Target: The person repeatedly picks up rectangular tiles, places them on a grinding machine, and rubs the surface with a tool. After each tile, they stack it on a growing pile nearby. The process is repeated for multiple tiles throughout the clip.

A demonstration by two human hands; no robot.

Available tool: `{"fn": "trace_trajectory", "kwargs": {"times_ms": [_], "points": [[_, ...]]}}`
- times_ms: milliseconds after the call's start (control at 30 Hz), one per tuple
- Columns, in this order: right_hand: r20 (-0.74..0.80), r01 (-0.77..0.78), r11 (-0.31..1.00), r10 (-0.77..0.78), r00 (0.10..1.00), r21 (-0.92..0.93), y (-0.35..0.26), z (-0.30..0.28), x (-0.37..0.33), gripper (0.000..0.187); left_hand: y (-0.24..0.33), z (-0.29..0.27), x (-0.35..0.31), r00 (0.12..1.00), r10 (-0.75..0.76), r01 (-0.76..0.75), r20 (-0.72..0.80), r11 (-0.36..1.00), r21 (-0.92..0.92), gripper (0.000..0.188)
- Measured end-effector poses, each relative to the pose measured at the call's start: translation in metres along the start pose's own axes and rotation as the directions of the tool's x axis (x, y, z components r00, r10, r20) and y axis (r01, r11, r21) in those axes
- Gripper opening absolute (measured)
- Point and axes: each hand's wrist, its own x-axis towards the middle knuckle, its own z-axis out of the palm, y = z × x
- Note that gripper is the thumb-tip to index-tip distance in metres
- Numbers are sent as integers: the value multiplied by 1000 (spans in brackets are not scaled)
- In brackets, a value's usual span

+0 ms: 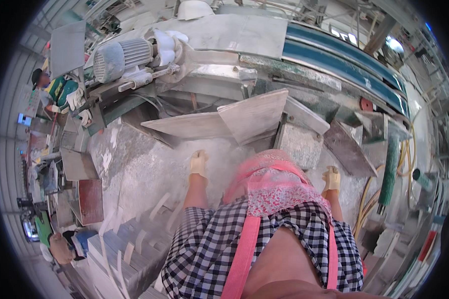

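Observation:
My left hand (198, 162), in a cream glove, hangs over the dusty floor with its fingers curled and nothing visible in them. It is nearest to the grey flat panels (254, 113) that lean against the machine in front of me. My right hand (331, 179), gloved alike, is out at my right side, its fingers also curled in and no object showing. Close to it are a dark grey leaning board (348, 144) and a dusty block-like part (299, 144) of the machine. A pink patterned apron (279, 192) covers my front between the hands.
A dusty electric motor (122, 60) sits on the machine at front left; blue-green rails (344, 55) run to the right. Stacked pale slabs (129, 259) stand lower left. A green pipe (390, 172) and yellow hose (366, 199) are at right. Another person (47, 92) is far left.

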Motion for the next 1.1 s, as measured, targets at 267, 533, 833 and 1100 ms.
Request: {"fn": "trace_trajectory", "kwargs": {"times_ms": [267, 533, 833, 1100], "points": [[506, 542, 6, -348, 789, -841, 21, -55, 87, 38, 146, 91, -8, 951, 303, -310, -66, 927, -211, 34], [124, 261, 372, -353, 927, -891, -26, -74, 131, 41, 236, 175, 16, 913, 385, -290, 132, 844, -451, 37], [-120, 518, 802, -570, 813, -299, -248, -9, 111, 45, 256, 186, 32, 923, 384, -318, 34, 808, -497, 38], [274, 700, 613, -648, 711, -366, -341, 108, 161, 50, 236, 127, 12, 923, 338, -383, -181, 838, -389, 33]]}}
